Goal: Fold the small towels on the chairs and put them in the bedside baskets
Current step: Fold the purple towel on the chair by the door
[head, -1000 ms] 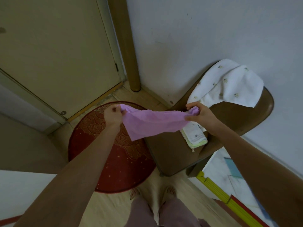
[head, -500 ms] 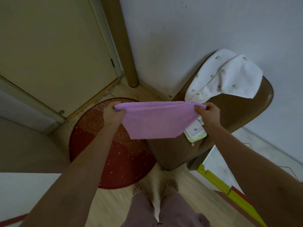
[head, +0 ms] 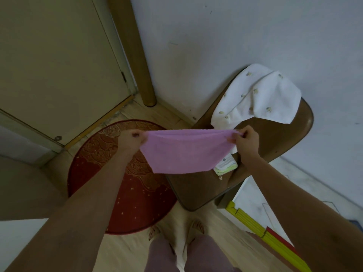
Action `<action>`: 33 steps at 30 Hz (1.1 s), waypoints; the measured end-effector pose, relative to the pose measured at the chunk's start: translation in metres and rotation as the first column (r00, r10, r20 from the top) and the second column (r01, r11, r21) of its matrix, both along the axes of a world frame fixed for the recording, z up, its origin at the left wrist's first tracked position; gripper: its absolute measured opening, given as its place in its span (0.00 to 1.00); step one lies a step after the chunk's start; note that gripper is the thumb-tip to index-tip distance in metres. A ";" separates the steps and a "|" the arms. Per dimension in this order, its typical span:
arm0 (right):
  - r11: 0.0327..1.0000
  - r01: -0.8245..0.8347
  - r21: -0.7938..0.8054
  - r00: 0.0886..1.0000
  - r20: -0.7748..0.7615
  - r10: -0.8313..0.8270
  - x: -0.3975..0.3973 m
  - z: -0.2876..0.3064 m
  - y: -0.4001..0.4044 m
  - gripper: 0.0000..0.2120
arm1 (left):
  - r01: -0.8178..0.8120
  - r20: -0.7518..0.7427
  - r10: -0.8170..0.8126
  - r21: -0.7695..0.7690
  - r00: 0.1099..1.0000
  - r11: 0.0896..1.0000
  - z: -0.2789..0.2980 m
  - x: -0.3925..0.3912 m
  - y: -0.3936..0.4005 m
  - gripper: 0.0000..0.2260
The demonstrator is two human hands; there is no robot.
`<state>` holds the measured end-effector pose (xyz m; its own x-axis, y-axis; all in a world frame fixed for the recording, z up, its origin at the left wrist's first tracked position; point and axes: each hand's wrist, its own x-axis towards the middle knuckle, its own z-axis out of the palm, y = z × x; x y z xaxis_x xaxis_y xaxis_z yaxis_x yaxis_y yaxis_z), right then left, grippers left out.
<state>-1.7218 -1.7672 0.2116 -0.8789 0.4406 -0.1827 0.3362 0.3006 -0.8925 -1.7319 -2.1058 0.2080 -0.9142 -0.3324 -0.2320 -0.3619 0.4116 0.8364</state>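
left hand [head: 131, 138] + right hand [head: 246, 140] pinch pink towel [head: 182, 151] corners; stretched above chair [head: 275, 138]

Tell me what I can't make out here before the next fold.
Head view only:
- Baskets: none in frame.
- Folded towel on the chair: mostly behind the pink towel; its size is unclear.
- White towel: its lower end runs behind the pink towel and right hand.
- Pink towel's layers: cannot tell how many.
- Left hand: fingertips buried in the cloth.
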 end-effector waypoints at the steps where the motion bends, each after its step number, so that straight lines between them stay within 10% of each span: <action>1: 0.999 0.042 -0.026 0.999 -0.028 -0.043 -0.002 0.001 0.006 0.11 | -0.043 -0.013 0.044 0.099 0.999 0.994 0.002 -0.010 0.005 0.06; 21: 0.993 0.048 0.110 0.997 0.050 -0.054 -0.027 -0.025 0.054 0.09 | -0.099 0.126 0.109 -0.084 0.986 0.992 -0.032 -0.037 0.069 0.09; 33: 0.999 0.029 0.045 0.996 0.081 -0.033 -0.023 -0.033 0.054 0.09 | -0.133 0.137 0.108 0.187 0.985 0.973 -0.039 -0.025 0.063 0.10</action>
<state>-1.7447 -1.7134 0.1788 -0.8477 0.4766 -0.2330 0.4169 0.3268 -0.8481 -1.7571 -2.0426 0.1690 -0.8297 -0.3755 -0.4131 -0.5056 0.1919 0.8412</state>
